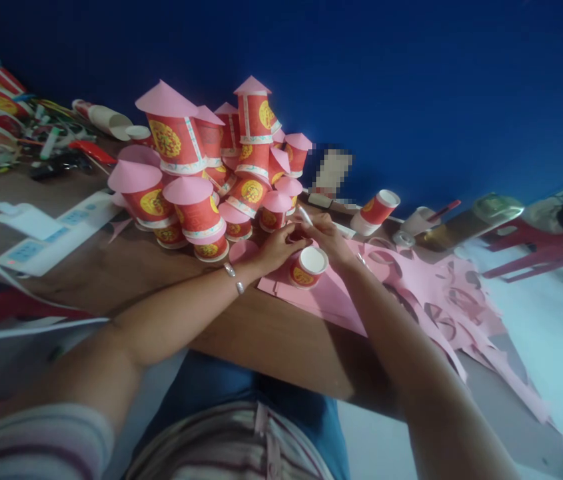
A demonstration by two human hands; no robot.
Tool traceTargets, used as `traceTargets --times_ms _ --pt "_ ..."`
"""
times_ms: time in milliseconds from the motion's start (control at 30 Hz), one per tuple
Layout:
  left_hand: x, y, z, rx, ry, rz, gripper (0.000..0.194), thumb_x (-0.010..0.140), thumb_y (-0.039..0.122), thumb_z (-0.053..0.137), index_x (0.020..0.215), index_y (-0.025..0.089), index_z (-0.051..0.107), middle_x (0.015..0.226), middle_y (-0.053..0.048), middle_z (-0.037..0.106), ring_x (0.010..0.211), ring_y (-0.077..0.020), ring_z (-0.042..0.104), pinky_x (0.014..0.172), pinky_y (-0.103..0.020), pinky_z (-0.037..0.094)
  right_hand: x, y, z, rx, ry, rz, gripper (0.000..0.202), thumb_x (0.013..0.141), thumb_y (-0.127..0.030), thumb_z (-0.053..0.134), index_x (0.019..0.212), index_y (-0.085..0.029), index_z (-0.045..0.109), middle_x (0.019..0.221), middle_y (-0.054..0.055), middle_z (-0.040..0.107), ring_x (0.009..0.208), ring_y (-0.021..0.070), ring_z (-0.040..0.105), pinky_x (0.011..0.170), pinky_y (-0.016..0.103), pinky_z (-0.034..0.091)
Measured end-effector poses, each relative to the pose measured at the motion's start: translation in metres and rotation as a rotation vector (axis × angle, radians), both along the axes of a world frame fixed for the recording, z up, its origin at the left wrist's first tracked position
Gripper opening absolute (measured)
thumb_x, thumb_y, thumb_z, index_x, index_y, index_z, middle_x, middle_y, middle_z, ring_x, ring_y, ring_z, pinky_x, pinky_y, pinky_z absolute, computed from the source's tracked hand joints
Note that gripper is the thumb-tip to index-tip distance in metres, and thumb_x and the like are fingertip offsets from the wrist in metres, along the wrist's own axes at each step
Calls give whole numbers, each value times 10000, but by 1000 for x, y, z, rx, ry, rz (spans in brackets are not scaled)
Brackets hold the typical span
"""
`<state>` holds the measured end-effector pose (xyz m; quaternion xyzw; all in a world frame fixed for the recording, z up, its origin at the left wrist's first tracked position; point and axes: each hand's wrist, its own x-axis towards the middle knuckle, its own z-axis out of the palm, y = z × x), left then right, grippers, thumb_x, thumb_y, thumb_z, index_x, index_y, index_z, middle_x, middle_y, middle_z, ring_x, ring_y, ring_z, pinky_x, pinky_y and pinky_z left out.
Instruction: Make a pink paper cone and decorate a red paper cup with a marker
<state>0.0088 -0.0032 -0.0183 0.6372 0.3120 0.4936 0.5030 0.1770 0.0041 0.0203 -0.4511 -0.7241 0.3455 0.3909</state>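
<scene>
My right hand (328, 235) is closed around a slim white pen-like stick (304, 215), whose tip points up. Close beside it, my left hand (280, 247) has its fingers pinched together near the stick; what they hold, if anything, is hidden. Just below both hands, a red paper cup (303, 276) with a gold emblem stands upright on pink paper sheets (334, 307). A pink paper disc (244, 251) lies by my left wrist.
Stacked red cups with pink paper cones (194, 200) rise behind my left hand. A power strip (56, 233) lies left. Cut pink scraps (441, 293) spread right, with tilted paper cups (380, 207) behind. Red plastic furniture (536, 243) stands farther right.
</scene>
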Motion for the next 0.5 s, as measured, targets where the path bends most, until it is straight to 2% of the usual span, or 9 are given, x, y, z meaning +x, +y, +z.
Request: traceTargets --times_ms 67,133,200,267,333,367,433,500 --pt "1 4 -4 -6 -4 55 377 845 424 772 1095 153 690 1203 -128 741 1157 -277 676 1053 -458 520 -7 -3 3 -71 70 87 514 921 -697 602 1063 -237 781 951 55 700 999 245 649 889 386 553" --pt "1 6 -5 3 0 98 334 846 421 771 1034 160 683 1149 -119 747 1132 -273 680 1051 -462 518 -9 -7 4 -108 122 104 480 906 -651 630 1092 -230 771 979 58 716 978 240 652 873 379 552" --pt "0 5 -2 24 -13 118 280 887 429 728 988 176 665 1069 -99 747 1072 -251 686 1018 -444 530 -7 -8 1 -138 184 51 464 905 -557 637 1218 -225 724 1069 67 728 977 232 657 868 377 557" --pt "-2 2 2 48 -2 137 259 935 444 680 945 188 638 1016 -76 738 987 -215 681 987 -411 536 0 -7 -7 -179 234 -62 493 882 -439 641 1323 -220 647 1102 67 725 959 216 670 856 372 569" --pt "-3 -2 7 88 55 137 276 938 465 681 938 192 640 943 -55 727 904 -198 665 895 -368 549 9 -4 -17 -189 264 -162 511 814 -310 631 1314 -215 599 1119 62 718 974 203 690 844 357 583" --pt "-4 -3 8 103 70 130 284 957 474 653 964 190 654 941 -55 732 894 -197 665 866 -359 551 14 -2 -22 -195 264 -168 510 795 -272 621 1299 -208 575 1121 68 723 990 203 705 844 357 594" --pt "-5 -3 9 156 85 136 287 983 459 615 1035 188 694 1015 -74 756 946 -210 683 882 -363 551 25 -1 -30 -176 193 -150 472 833 -253 570 1298 -205 513 1074 82 749 946 211 742 804 376 619" --pt "-5 -2 9 206 93 133 273 988 414 605 1090 194 731 1122 -94 770 1046 -230 698 943 -378 546 36 -3 -35 -41 -41 -154 430 910 -247 500 1335 -216 443 1074 98 772 867 202 763 750 373 634"
